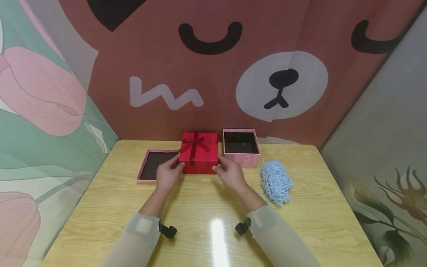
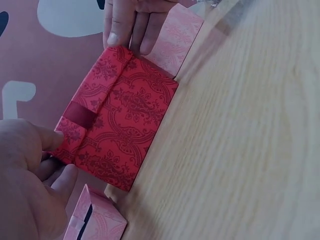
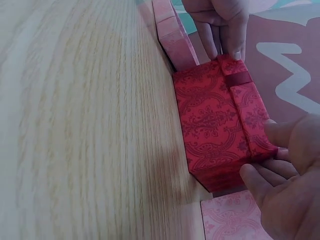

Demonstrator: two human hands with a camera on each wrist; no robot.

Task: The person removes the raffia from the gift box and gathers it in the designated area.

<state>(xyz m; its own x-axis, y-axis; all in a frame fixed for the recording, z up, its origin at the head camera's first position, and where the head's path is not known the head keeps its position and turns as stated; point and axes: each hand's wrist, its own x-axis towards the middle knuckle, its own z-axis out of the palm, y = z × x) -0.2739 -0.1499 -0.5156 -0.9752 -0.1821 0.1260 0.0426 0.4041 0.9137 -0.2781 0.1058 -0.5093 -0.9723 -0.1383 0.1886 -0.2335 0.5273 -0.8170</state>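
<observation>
A red patterned gift box (image 1: pixel 204 157), tied with a dark red ribbon bow, stands at the back middle of the table. My left hand (image 1: pixel 168 176) grips its left side near the front corner, thumb toward the front. On the opposite side, my right hand (image 1: pixel 231 175) holds the box in the same way. Both wrist views show thumbs and fingers at the red lid band (image 2: pixel 105 82), which sits over the taller box body (image 3: pixel 207 117). Behind my left hand lies a shallow pink lid (image 1: pixel 150 168), dark inside. Just beyond my right hand is an open pink box (image 1: pixel 248 159).
To the right, a heap of pale blue shredded paper (image 1: pixel 276 182) lies on the wooden table (image 1: pixel 200 222). A wall hanging with a bear face (image 1: pixel 217 66) rises directly behind the table's back edge. Patterned hangings flank both sides.
</observation>
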